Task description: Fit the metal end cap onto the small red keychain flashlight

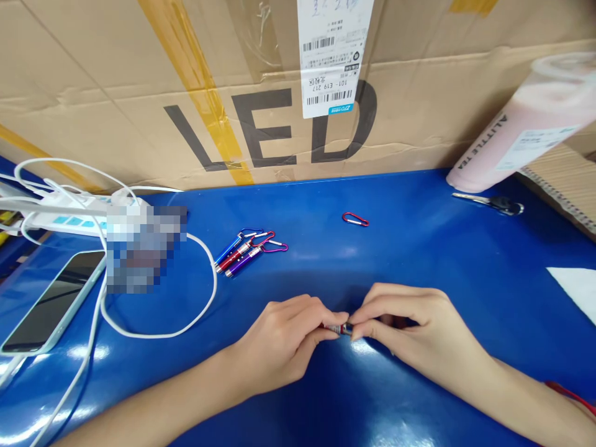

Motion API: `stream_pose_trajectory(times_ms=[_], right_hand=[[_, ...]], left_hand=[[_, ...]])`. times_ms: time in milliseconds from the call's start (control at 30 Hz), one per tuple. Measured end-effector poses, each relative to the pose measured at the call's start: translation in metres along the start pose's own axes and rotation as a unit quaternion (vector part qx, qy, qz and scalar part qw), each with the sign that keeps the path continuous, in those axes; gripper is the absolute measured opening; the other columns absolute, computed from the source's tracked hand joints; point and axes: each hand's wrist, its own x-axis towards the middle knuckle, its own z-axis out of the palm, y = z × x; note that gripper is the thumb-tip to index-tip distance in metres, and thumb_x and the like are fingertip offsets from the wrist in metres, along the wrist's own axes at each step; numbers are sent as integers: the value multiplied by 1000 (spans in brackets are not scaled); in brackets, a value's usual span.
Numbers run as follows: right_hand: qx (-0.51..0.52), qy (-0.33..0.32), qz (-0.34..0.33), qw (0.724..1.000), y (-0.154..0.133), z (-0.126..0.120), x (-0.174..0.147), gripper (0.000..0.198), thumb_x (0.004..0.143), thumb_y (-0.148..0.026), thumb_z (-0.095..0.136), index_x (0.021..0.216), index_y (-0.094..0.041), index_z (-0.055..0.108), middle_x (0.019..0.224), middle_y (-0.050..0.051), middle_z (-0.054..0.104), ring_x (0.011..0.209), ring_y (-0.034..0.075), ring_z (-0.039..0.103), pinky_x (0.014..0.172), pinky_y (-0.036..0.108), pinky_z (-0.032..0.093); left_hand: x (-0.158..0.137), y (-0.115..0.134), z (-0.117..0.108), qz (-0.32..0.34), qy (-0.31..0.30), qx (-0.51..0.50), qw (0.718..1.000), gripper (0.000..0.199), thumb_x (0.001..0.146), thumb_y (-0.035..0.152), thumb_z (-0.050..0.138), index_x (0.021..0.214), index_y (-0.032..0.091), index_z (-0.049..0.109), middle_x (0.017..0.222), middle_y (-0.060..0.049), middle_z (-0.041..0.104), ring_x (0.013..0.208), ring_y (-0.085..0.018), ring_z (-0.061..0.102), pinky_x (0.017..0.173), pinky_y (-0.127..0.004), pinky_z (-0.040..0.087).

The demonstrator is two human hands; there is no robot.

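Observation:
A small red keychain flashlight (333,328) with a pale printed label is held between both hands above the blue table. My left hand (291,335) is closed around its red body, which the fingers partly hide. My right hand (414,326) pinches the silver end between thumb and fingertips. Beyond the hands lies a loose red carabiner (355,220). Three similar flashlights lie side by side to the left: a blue one (228,249), a red one (238,255) and a purple one (244,261), each with a carabiner clipped on.
A large cardboard box (419,112) stands along the back. At left are a phone (56,304), a white power strip (79,214) and looping white cables (215,279). A pink drink cup (516,133), a key (488,202) and white paper (577,288) are at right.

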Motion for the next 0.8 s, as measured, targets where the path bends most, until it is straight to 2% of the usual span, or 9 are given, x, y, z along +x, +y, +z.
stream_pose_trajectory(times_ms=[100, 367, 500, 700, 800], right_hand=[[21, -16, 46, 999, 0, 1, -1, 9, 72, -18, 68, 64, -19, 69, 60, -2, 59, 44, 4, 47, 39, 14, 34], [56, -52, 114, 991, -1, 4, -1, 14, 75, -19, 63, 61, -18, 67, 52, -2, 50, 42, 4, 34, 36, 15, 27], [81, -59, 131, 986, -3, 3, 2, 15, 73, -19, 63, 58, -16, 65, 50, -2, 48, 41, 3, 32, 35, 13, 26], [95, -61, 155, 981, -4, 0, 2, 17, 74, -22, 62, 59, -16, 65, 48, -2, 47, 40, 3, 34, 35, 12, 27], [93, -65, 167, 980, -2, 1, 2, 19, 76, -26, 61, 62, -15, 66, 50, -2, 49, 40, 3, 35, 35, 12, 28]], left_hand=[[0, -1, 1, 8, 1, 10, 1000, 14, 85, 3, 50, 96, 10, 54, 80, -3, 61, 69, -10, 53, 61, -21, 44], [-1, -3, 1, 26, -4, 47, 999, 17, 85, 2, 49, 98, 10, 56, 78, -4, 60, 67, -10, 51, 56, -21, 42], [1, -3, 1, 28, 4, 51, 998, 20, 85, 4, 49, 103, 10, 56, 80, -5, 61, 69, -11, 53, 57, -21, 44], [2, 0, 1, -8, -2, 49, 999, 24, 88, 8, 48, 111, 13, 55, 83, -4, 61, 72, -10, 54, 64, -22, 46], [1, 0, 2, -4, 27, 47, 999, 24, 87, 6, 49, 109, 11, 57, 85, -5, 61, 74, -10, 55, 66, -22, 46]])
